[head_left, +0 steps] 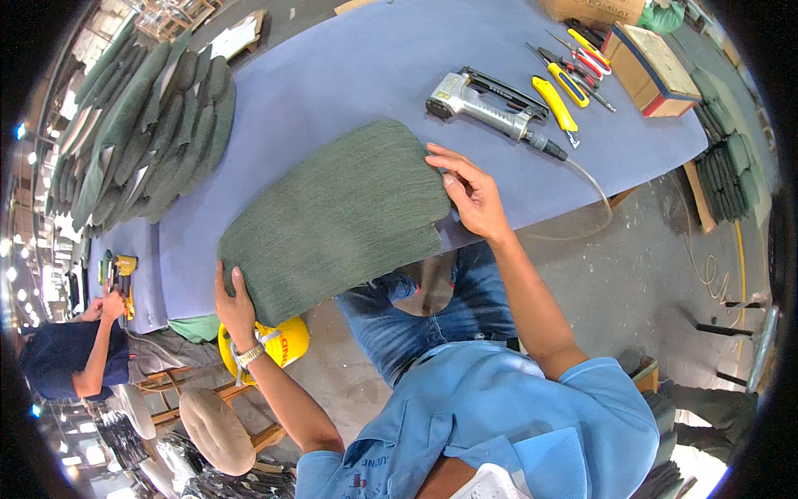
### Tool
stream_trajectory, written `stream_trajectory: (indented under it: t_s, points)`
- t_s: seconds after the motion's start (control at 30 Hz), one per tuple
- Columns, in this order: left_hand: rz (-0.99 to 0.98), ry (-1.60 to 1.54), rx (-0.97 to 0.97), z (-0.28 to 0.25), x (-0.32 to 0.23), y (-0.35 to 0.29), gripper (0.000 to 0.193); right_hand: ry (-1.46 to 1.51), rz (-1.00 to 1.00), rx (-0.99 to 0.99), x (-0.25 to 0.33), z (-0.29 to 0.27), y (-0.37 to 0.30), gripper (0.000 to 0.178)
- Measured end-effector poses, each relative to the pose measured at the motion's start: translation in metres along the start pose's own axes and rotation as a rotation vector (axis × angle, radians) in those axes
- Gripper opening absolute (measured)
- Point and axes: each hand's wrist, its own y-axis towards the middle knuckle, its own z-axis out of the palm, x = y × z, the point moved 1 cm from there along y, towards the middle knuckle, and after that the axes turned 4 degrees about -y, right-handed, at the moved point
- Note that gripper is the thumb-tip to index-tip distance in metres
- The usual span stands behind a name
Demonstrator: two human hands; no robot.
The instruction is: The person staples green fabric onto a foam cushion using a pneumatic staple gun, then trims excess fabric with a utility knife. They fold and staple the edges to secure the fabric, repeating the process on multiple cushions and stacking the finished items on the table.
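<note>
A dark green fabric-covered seat panel (332, 212) with rounded corners lies aslant over the near edge of the blue-covered table (332, 75). At its left end, my left hand (236, 308) grips the edge, thumb and forefinger showing. My right hand (472, 193) closes on the panel's right edge, with the fingers partly bent and the thumb beside them. The panel's underside is hidden. Beyond my right hand lies a silver and black air staple gun (486, 104) with a clear hose.
Several similar panels form a tall stack (145, 133) at the left. Yellow-handled hand tools (569, 83) and a cardboard box (652, 71) sit far right. A yellow bucket (287, 341) stands below my left hand. Left, a co-worker (75, 358) handles a yellow tool (125, 279).
</note>
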Motion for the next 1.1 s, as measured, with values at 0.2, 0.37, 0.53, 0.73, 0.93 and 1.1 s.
stream_trajectory:
  t_s: [0.2,0.37,0.53,0.73,0.93,1.1]
  points:
    - [-0.285,-0.577,-0.07,-0.048,-0.002,-0.033,0.048,-0.025,0.026,0.12,-0.005,0.01,0.007,0.041]
    - [-0.099,-0.915,-0.107,-0.062,-0.054,-0.014,0.052,0.33,0.125,0.087,-0.021,-0.014,0.026,0.057]
    - [-0.001,-0.978,-0.298,-0.064,-0.088,0.002,0.064,0.398,0.107,-0.032,-0.016,-0.005,0.033,0.062]
    - [-0.273,-0.571,-0.337,-0.056,-0.08,0.059,0.087,-0.291,-0.125,-0.25,0.066,-0.033,0.094,0.039]
    - [-0.455,-0.417,-0.31,-0.05,-0.054,0.101,0.096,-0.189,-0.516,0.229,0.181,0.114,0.132,0.04]
    - [-0.499,-0.465,-0.246,-0.04,-0.025,0.117,0.096,-0.343,-0.885,0.706,0.185,0.264,0.152,0.043]
